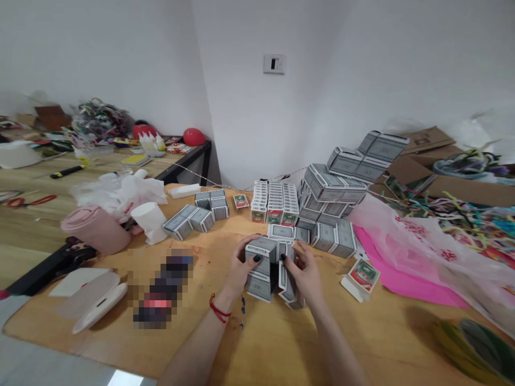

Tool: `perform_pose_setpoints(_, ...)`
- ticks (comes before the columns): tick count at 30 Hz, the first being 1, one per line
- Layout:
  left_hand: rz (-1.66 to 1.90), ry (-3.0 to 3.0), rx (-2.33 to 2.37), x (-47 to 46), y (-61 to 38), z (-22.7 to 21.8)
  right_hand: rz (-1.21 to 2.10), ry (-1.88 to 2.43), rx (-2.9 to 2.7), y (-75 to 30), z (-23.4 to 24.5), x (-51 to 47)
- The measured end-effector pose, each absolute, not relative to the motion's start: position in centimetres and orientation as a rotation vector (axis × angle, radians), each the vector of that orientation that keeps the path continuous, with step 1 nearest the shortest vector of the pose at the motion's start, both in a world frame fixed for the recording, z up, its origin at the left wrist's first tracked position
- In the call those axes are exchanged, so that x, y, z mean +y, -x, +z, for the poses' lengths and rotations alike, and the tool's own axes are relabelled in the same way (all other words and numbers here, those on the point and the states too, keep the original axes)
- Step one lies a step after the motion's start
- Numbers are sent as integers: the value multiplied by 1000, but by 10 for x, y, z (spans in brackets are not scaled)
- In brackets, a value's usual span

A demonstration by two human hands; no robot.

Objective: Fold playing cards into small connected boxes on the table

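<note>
My left hand (240, 268) grips a stack of grey patterned card packs (261, 268) standing on the wooden table (273, 343), fingers wrapped round its left side. My right hand (306, 274) holds more of the same packs (287, 284) against the stack's right side, fingers curled over them. A red string circles my left wrist. Just behind my hands lie loose grey packs (281, 231). Further back stand rows of upright small card boxes (274, 202) and a tall heap of wrapped grey bundles (341, 198).
Left of my hands lie a pixelated object (163, 287), a white case (98, 306), a pink roll (96, 229), a white cup (149, 221) and plastic bags. Pink plastic and paper (398, 252), cardboard boxes (434, 161) and coloured strips fill the right. A single card box (362, 276) lies near my right hand.
</note>
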State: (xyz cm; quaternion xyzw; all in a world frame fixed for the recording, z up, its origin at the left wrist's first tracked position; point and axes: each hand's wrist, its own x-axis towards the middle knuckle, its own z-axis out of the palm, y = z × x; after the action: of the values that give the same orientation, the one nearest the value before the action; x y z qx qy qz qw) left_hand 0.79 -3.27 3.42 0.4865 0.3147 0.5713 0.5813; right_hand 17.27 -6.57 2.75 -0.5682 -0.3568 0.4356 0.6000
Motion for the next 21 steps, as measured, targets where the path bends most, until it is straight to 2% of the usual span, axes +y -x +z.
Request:
perform_pose_setpoints(6,1392,-1016,760,-25,-7,48,973,1184,-712,-177,49,-64)
perform_pose_setpoints(15,1463,-1273,771,12,-27,120,874,961,-1001,-161,115,-29)
perform_pose_setpoints(21,1491,-1350,781,7,-26,124,779,1053,-1120,-158,108,-28)
